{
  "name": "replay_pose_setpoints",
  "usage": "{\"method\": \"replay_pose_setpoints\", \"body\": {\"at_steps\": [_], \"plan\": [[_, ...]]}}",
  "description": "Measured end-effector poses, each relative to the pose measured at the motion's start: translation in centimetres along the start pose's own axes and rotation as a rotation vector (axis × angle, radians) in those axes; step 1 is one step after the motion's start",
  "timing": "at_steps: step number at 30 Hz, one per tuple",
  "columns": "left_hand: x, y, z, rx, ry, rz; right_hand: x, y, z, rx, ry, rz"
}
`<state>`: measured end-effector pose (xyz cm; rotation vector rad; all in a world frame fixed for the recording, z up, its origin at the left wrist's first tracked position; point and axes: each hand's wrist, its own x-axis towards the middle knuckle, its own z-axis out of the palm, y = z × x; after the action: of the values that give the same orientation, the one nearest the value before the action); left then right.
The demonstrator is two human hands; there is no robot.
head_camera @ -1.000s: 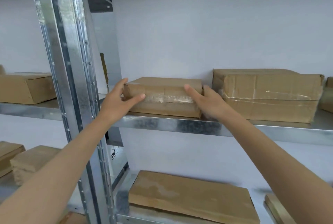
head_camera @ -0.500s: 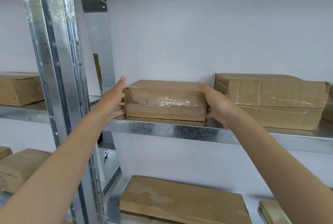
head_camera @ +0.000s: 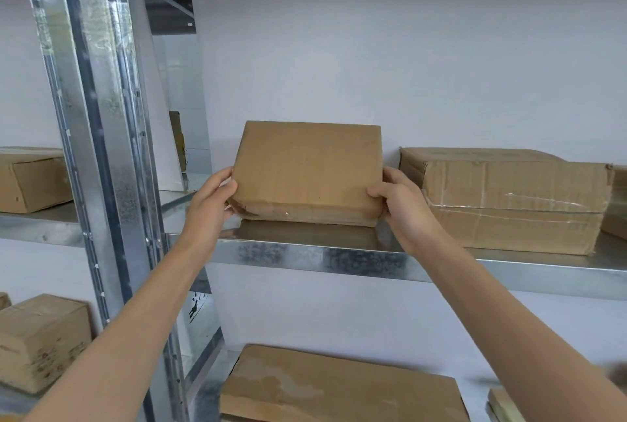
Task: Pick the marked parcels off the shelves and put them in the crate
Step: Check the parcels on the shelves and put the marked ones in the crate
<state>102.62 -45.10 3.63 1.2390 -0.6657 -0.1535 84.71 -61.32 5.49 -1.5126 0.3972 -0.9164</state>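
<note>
- Small cardboard parcel (head_camera: 308,170) stands on the upper metal shelf (head_camera: 305,255), tipped up on one long edge with a broad plain face towards the camera. The lower edge looks to be touching the shelf deck.
- Left hand (head_camera: 212,201) grips the parcel's left side low down, with the thumb on the front face and the fingers curled behind.
- Right hand (head_camera: 400,207) grips the right side the same way, with the thumb on the near face. Both hands are closed on the parcel.
- No mark or label is visible on the face shown. The back and underside are hidden.
- Large taped carton (head_camera: 509,201) sits just beside the parcel on the right, and the right hand is in the gap between them. Steel upright (head_camera: 98,116) stands near the left forearm.
- Flat parcel (head_camera: 339,391) lies on the shelf below. More boxes sit in the left bay (head_camera: 30,180).
- The crate is not in view.
- Step, as I judge it: the pick from the shelf, possibly with a check for the mark.
- Next move calls for lifting the parcel clear of the shelf lip and drawing it out level, keeping the right knuckles off the carton, then turning to find the crate.
</note>
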Motion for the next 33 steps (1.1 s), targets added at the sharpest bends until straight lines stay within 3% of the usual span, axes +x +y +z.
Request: {"method": "replay_pose_setpoints", "body": {"at_steps": [6,15,20,24,29,33], "plan": [[-0.4,0.0,-0.6,0.078,-0.101,0.036,-0.7,0.3,-0.1,-0.115,-0.006,-0.1],[-0.5,0.7,-0.5,0.15,-0.048,-0.034,-0.5,-0.1,0.0,-0.456,0.065,-0.115],[-1.0,0.3,-0.1,0.152,-0.003,0.072,-0.8,-0.2,-0.4,-0.621,0.089,-0.183],[-0.9,0.3,0.0,0.124,0.013,0.096,-1.3,-0.3,-0.2,-0.413,0.069,-0.136],[-0.3,1.1,0.2,-0.024,0.033,-0.058,-1.3,-0.6,-0.7,-0.116,0.042,-0.005],[-0.2,1.8,-0.2,-0.016,0.03,-0.046,-0.9,-0.6,-0.9,-0.052,0.056,0.005]]}}
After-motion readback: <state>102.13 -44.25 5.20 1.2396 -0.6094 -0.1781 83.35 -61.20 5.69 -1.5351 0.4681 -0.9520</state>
